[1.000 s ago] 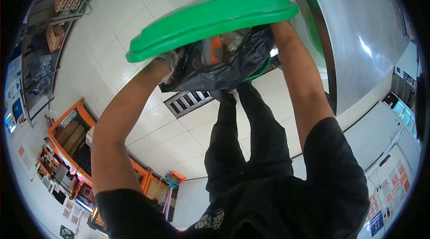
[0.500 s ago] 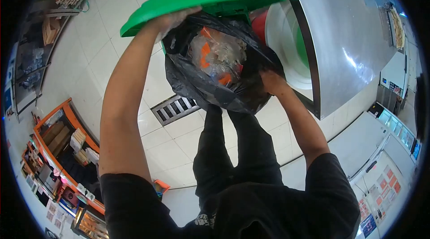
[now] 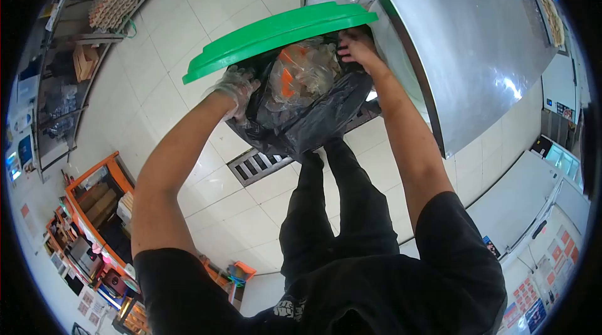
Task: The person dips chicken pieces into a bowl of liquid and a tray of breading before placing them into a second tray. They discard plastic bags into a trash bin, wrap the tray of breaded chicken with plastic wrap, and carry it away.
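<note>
A black garbage bag [image 3: 301,128] lines a bin under a tilted green lid [image 3: 276,31]. Inside the bag lies crumpled clear plastic waste [image 3: 307,74] with orange pieces. My left hand [image 3: 237,91], in a thin clear glove, is closed on the bag's left edge, just beneath the lid. On the other side, my right hand [image 3: 357,49] is at the bag's right edge under the lid's right end, fingers apart and slightly bent. The bin's body is mostly hidden by the bag and lid.
To the right stands a steel table [image 3: 464,40], with a pale round tub [image 3: 398,53] partly under it. A floor drain grate [image 3: 257,165] lies near my feet. Egg trays [image 3: 113,2] sit on a shelf at upper left. An orange-framed cabinet [image 3: 100,197] stands at left.
My left hand has moved down from the lid's underside to the bag's left edge. My right hand has gone from the bag's lower right side up beneath the lid, and the bag's right side has shifted inward.
</note>
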Action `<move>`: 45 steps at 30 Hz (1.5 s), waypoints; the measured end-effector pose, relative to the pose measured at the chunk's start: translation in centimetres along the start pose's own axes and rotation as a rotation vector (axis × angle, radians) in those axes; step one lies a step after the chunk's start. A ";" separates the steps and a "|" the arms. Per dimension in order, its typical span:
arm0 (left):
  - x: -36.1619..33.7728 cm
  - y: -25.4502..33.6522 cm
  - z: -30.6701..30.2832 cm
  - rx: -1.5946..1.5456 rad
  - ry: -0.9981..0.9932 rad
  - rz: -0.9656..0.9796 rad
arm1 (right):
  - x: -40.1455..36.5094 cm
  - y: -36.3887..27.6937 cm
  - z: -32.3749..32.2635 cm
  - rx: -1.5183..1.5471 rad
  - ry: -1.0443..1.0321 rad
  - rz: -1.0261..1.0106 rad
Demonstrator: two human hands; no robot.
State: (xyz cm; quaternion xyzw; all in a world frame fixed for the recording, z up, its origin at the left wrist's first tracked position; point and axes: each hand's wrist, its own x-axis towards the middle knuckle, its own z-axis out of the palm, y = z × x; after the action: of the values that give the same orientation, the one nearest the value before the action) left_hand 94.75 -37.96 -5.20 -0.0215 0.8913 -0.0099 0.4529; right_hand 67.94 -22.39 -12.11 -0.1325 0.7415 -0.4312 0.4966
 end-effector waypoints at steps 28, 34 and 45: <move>-3.6 12.6 0.4 -2.736 0.601 -0.313 | -26.0 9.0 -3.3 -0.680 -0.149 -0.611; -0.5 18.6 2.4 -2.562 0.725 -0.763 | -38.1 11.9 -22.6 -0.309 -0.295 -0.373; 0.2 44.5 -50.6 -2.572 0.581 0.864 | -44.4 8.0 -49.4 -0.069 0.217 -0.563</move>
State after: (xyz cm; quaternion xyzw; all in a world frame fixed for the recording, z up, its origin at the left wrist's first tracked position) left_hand 52.45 6.43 22.77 -0.1416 0.2715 0.9447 -0.1176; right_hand 48.70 35.15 15.98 -0.3029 0.7386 -0.5380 0.2707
